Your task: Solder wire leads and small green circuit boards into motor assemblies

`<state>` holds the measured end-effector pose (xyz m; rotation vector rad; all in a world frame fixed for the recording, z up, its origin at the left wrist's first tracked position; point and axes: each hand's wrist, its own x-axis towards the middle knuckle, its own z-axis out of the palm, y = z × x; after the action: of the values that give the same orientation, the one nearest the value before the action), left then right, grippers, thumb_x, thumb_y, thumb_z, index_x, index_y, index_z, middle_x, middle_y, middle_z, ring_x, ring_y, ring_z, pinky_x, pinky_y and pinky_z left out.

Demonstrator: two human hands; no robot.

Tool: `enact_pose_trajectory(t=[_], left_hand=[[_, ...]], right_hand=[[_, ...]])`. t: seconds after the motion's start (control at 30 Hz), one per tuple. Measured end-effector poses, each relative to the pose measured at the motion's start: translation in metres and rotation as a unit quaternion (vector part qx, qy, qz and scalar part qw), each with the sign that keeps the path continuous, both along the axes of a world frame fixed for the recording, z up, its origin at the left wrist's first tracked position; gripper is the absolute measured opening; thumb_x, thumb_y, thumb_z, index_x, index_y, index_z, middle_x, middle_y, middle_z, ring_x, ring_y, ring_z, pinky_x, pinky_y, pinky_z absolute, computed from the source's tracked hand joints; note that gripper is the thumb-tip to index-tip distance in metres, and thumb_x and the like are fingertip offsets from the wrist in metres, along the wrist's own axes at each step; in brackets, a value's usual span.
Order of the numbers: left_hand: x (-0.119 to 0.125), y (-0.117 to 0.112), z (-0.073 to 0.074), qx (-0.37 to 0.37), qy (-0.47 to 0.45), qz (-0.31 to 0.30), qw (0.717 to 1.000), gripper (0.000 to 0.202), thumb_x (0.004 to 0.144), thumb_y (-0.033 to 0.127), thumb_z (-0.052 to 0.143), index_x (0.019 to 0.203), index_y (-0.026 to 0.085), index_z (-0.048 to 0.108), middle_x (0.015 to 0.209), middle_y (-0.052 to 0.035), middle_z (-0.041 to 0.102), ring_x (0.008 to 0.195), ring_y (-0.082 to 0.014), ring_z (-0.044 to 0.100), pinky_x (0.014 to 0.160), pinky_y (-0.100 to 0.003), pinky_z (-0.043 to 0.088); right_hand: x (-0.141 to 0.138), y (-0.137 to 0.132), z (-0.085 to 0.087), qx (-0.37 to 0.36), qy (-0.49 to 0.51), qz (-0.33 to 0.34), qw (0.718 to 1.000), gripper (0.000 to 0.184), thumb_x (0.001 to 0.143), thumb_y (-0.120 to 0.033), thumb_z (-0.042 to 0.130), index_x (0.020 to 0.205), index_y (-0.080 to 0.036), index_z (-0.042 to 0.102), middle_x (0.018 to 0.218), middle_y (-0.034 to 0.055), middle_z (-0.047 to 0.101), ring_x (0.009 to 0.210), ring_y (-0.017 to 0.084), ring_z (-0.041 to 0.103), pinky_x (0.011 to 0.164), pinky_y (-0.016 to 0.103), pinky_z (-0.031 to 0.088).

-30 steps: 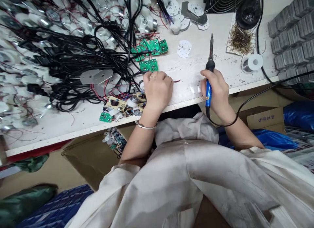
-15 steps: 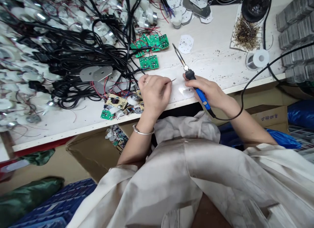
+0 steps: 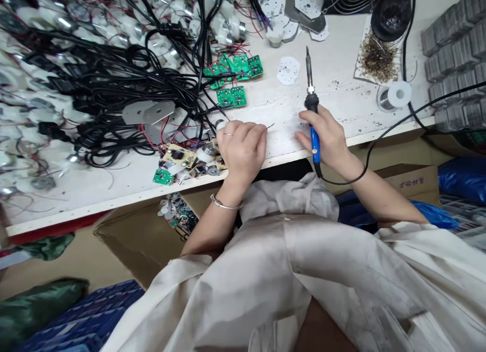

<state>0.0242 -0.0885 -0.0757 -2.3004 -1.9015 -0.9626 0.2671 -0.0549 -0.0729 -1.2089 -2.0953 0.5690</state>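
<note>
The left hand [image 3: 242, 150] rests near the counter's front edge [image 3: 114, 204], fingers curled together and pinching a thin wire [image 3: 269, 126] whose end pokes out over the bare white top. Apart from it, the right hand [image 3: 329, 139] is closed around the blue handle of a soldering iron [image 3: 314, 139], its tip pointing up and touching nothing. Several green circuit boards [image 3: 231, 96] lie near the cable tangle, and populated boards [image 3: 178, 156] sit at the front edge, showing work done, while heaps of white motor units [image 3: 163, 56] and black power cords [image 3: 114, 84] remain about the counter's left side. A cardboard box [image 3: 413, 180] below the right edge bears printed characters, too small to read; no brand shows.
</note>
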Motion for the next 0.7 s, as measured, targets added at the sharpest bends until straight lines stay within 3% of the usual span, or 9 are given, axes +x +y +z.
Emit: enact_pose_trajectory(t=[0.2, 0.27, 0.33, 0.5, 0.6, 0.7], left_hand=[[0.0, 0.002, -0.009, -0.006, -0.022, -0.033, 0.999, 0.024, 0.104, 0.036, 0.049, 0.1, 0.025, 0.071, 0.089, -0.0046, 0.073, 0.1, -0.0257, 0.065, 0.092, -0.045, 0.039], [0.002, 0.002, -0.011, -0.001, -0.016, -0.032, 0.999, 0.024, 0.104, 0.035, 0.049, 0.1, 0.024, 0.07, 0.089, -0.0047, 0.073, 0.099, -0.0253, 0.065, 0.092, -0.045, 0.04], [0.004, 0.002, -0.012, 0.01, -0.01, -0.032, 0.999, 0.024, 0.104, 0.034, 0.049, 0.099, 0.024, 0.07, 0.089, -0.0047, 0.073, 0.099, -0.0246, 0.066, 0.091, -0.044, 0.04], [0.0, 0.005, -0.012, 0.053, -0.019, -0.043, 0.997, 0.014, 0.099, 0.031, 0.057, 0.094, 0.024, 0.069, 0.084, -0.0031, 0.071, 0.095, -0.0245, 0.065, 0.088, -0.041, 0.041], [-0.004, 0.006, -0.015, 0.06, -0.049, -0.054, 0.996, 0.011, 0.097, 0.03, 0.06, 0.093, 0.024, 0.068, 0.082, -0.0028, 0.069, 0.094, -0.0253, 0.064, 0.089, -0.042, 0.039], [-0.003, 0.006, -0.019, 0.054, -0.072, -0.07, 0.993, 0.01, 0.097, 0.029, 0.06, 0.093, 0.024, 0.068, 0.083, -0.0031, 0.068, 0.095, -0.026, 0.063, 0.091, -0.044, 0.037]], right_hand=[[0.017, 0.015, 0.0, -0.006, -0.066, 0.161, 0.985, 0.035, 0.099, -0.029, 0.043, 0.13, -0.033, 0.059, 0.117, 0.0046, 0.069, 0.106, 0.022, 0.066, 0.094, 0.042, 0.059], [0.012, 0.015, -0.004, 0.013, -0.086, 0.148, 0.985, 0.035, 0.1, -0.03, 0.042, 0.131, -0.033, 0.06, 0.114, 0.0046, 0.069, 0.102, 0.022, 0.066, 0.09, 0.04, 0.059], [-0.001, 0.01, -0.008, 0.033, -0.1, 0.09, 0.99, 0.035, 0.102, -0.033, 0.041, 0.132, -0.034, 0.06, 0.116, 0.0052, 0.069, 0.102, 0.023, 0.065, 0.09, 0.04, 0.058], [-0.035, -0.005, -0.014, 0.083, -0.111, 0.01, 0.99, 0.038, 0.104, -0.036, 0.044, 0.14, -0.03, 0.055, 0.132, 0.0096, 0.065, 0.113, 0.023, 0.063, 0.095, 0.037, 0.056], [-0.03, -0.002, -0.014, 0.126, -0.07, 0.054, 0.988, 0.039, 0.105, -0.025, 0.039, 0.142, -0.027, 0.051, 0.129, 0.0094, 0.066, 0.119, 0.021, 0.062, 0.099, 0.037, 0.054], [-0.019, 0.0, -0.013, 0.105, -0.059, 0.129, 0.984, 0.042, 0.106, -0.022, 0.035, 0.145, -0.026, 0.047, 0.13, 0.0098, 0.065, 0.123, 0.019, 0.06, 0.101, 0.037, 0.055]])
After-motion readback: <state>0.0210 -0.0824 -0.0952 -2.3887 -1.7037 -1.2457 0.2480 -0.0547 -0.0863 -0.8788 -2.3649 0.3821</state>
